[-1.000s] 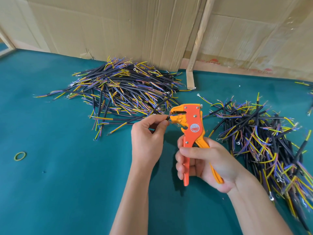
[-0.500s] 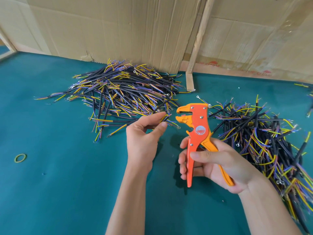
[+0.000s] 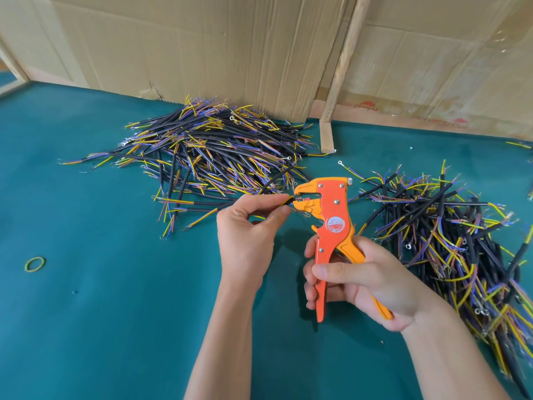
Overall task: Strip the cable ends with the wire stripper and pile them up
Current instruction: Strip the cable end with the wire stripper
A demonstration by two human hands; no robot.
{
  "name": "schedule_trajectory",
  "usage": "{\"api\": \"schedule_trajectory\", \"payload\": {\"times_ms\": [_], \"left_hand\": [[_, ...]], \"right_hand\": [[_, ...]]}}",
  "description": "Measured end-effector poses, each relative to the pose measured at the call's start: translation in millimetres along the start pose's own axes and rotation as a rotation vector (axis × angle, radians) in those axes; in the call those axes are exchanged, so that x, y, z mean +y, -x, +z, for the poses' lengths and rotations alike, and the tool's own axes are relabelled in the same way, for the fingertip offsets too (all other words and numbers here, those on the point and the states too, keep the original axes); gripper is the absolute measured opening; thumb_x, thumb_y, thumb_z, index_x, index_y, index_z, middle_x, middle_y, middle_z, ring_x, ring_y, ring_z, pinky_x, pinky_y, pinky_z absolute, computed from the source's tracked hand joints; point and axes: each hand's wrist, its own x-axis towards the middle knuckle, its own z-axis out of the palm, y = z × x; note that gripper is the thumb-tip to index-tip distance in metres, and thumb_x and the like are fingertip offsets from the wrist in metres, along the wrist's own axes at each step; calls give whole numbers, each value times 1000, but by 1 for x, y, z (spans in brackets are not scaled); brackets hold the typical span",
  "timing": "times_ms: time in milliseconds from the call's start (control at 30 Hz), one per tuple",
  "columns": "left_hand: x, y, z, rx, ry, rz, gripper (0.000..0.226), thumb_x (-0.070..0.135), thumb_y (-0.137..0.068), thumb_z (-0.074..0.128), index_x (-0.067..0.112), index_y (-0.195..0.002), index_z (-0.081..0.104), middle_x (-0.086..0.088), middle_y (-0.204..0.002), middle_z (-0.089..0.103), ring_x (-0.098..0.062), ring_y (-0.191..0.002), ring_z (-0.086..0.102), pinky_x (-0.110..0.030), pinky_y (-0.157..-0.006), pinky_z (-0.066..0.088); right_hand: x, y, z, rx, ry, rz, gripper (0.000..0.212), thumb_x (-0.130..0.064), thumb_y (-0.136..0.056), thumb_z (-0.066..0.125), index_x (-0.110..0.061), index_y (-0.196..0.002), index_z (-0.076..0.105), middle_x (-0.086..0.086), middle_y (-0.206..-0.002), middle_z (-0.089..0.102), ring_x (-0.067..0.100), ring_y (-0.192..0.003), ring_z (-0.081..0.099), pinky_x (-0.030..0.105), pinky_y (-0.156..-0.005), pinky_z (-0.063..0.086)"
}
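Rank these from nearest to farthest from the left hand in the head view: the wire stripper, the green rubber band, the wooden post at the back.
1. Wire stripper: just right of the left hand, its mouth at the fingertips.
2. Wooden post: behind, up and to the right.
3. Rubber band: far left on the green table.

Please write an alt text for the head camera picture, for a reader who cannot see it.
Over a green table, a person's left hand pinches a black cable and feeds its end into the open mouth of an orange wire stripper, gripped by the right hand. Piles of black cables lie behind and at right.
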Motion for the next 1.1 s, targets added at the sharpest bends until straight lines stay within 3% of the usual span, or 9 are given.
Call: {"api": "schedule_trajectory", "payload": {"times_ms": [267,800,1100], "left_hand": [[2,2,1,9,6,-22,22,4,-79,82,26,-83,81,3,-76,76,-10,-69,65,-20,-64,48],[1,2,0,10,-55,-2,23,4,-80,82,27,-83,81,6,-77,76,-9,-71,68,-25,-66,51],[0,1,-2,-7,-62,12,26,5,-79,82,31,-80,81,6,-75,76,-8,-66,65,-24,-66,52]], "right_hand": [[1,-3,7,37,16,-4,15,-11,-79,77,-10,-90,67,20,-75,58,35,-64,58,44,-62,56],[4,-6,6,27,11,8,19,-16,-82,78,-11,-87,60,15,-71,54,31,-58,55,40,-55,54],[6,-9,10,132,-35,37,25,-20,-78,80,-18,-71,56,7,-58,41,22,-42,38,29,-44,39]]}}
